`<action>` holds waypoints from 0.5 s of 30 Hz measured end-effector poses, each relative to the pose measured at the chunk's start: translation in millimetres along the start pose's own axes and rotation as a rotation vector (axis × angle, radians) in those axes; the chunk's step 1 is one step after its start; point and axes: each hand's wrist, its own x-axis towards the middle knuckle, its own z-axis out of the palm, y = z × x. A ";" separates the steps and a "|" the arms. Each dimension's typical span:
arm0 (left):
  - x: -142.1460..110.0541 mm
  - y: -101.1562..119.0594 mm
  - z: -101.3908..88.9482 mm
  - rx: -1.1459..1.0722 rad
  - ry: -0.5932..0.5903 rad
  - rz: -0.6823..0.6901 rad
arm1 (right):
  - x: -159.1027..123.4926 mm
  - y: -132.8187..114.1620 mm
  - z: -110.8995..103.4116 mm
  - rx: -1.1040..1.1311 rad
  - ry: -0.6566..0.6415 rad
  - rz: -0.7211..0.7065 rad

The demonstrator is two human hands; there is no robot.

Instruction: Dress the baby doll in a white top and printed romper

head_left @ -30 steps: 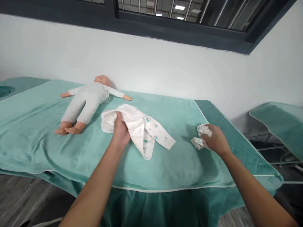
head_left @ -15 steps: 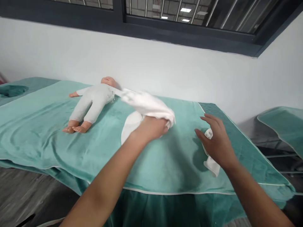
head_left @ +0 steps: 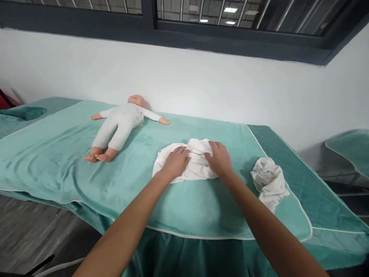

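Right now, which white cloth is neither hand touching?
The crumpled printed cloth at right; the left hand and right hand are on the other white cloth.

text: none legible | labels, brands: none | numbers, signs: none

Right hand (head_left: 219, 157) off patterned cloth (head_left: 268, 177), now on white garment (head_left: 198, 159).

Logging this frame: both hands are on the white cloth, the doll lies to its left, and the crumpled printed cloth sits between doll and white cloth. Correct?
One slip: the head view shows the crumpled printed cloth to the right of the white cloth, not between it and the doll. The rest stands.
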 end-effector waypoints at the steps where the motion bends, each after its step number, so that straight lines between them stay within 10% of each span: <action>1: 1.1 -4.3 -3.0 0.067 0.006 -0.058 | 4.9 8.7 0.7 0.019 0.016 0.065; 8: 2.4 -12.2 9.3 0.236 0.106 -0.215 | -17.5 63.9 -20.8 0.024 0.420 0.374; 15: 2.5 2.1 16.4 0.333 0.334 -0.096 | -22.9 39.5 -23.9 -0.076 0.330 -0.077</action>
